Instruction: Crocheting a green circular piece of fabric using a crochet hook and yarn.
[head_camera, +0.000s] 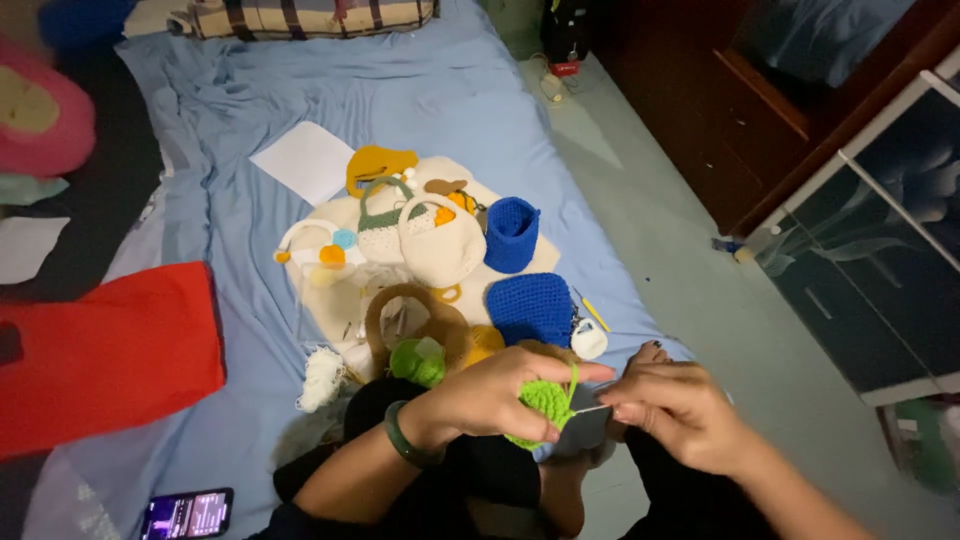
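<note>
Dim indoor light is falling softly on the blue bedsheet, leaving the picture's edges and corners sinking into shadow. Wide-angle distortion is bending the borders, and fine detail is looking slightly soft.

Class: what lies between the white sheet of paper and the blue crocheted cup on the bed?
In the head view, between the paper and the blue cup lie a mustard-yellow piece and a cream basket on the cream mat.

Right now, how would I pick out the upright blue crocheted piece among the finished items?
Start at the light blue bedsheet, then find the cream mat in its middle holding the crocheted pieces. At the mat's right edge stands the royal-blue crocheted cup-shaped basket, beside the cream crocheted handbag. Unlike the flat blue crocheted square below it, it stands upright and open-topped.
</note>
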